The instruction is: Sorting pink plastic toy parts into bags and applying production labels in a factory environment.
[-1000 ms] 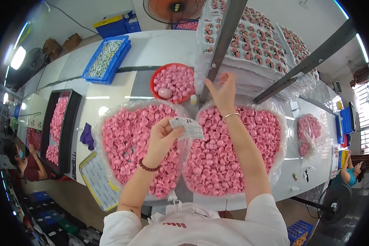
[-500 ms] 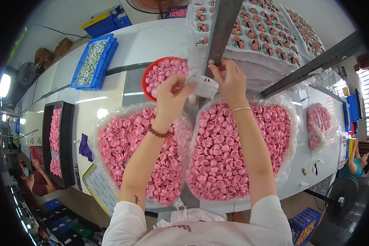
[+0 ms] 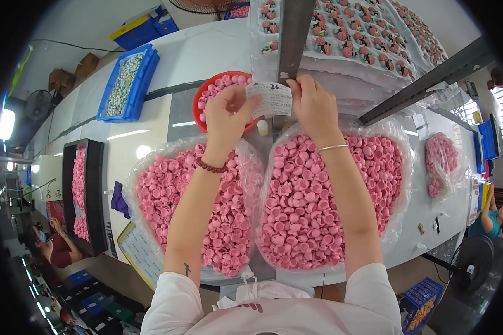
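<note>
With the red basin (image 3: 198,111) of pink rounded pieces as the landmark, the printed paper slip (image 3: 276,103) is held up just to the right of the basin's rim, its face turned toward the wearer. The person's left hand (image 3: 226,120), in front of the basin's near right side, pinches the left edge of the slip between thumb and bent fingers, with no gap between them. The right hand (image 3: 316,111) is farther to the basin's right, at the slip's right edge and close by the foot of the metal post (image 3: 295,44); its thumb and fingertips are drawn close together, but whether they grip the slip or anything else cannot be told. Nearer the wearer than the basin, a left bag (image 3: 162,192) and a right bag (image 3: 296,206), both clear plastic, spread open full of pink cup-like pieces under the forearms. A small pale bottle (image 3: 262,128) stands just right of the basin. To the basin's left and beyond it sits a blue tray (image 3: 143,84) of small multicoloured pieces; to its right, past the post, rise stacked white sheets set with pink figures (image 3: 349,51).
</note>
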{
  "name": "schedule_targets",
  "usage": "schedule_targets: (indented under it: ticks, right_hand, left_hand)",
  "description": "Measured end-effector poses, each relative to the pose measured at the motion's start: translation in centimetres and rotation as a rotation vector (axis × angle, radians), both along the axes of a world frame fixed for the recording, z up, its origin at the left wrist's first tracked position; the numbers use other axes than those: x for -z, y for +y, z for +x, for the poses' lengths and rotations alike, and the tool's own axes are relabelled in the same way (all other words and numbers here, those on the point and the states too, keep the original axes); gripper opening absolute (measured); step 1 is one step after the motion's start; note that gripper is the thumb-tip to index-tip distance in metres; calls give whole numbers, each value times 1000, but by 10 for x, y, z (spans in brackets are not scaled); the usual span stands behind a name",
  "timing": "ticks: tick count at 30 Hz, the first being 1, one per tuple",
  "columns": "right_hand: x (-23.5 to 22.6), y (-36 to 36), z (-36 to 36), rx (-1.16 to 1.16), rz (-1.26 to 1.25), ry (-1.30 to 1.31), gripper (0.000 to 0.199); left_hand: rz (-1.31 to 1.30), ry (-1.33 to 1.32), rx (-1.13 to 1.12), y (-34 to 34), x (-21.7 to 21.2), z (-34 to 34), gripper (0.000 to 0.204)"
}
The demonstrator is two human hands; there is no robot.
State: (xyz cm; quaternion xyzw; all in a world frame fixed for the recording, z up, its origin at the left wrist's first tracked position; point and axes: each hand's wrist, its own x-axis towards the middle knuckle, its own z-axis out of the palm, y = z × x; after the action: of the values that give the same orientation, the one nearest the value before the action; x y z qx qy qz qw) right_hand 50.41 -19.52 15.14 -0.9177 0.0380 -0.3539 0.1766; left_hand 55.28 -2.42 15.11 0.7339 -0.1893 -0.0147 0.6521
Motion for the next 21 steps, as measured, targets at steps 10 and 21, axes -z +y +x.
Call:
schedule_targets:
  ticks: [10,21]
  right_hand:
    - [-17,-26,-27,-69,140,-48,8]
    - [15,28,-35,-247,742,-71,11]
  left_hand:
    - [122,-146,-3,-15,-10,6,21]
    - [19,-178,-9,-36,0,11,19]
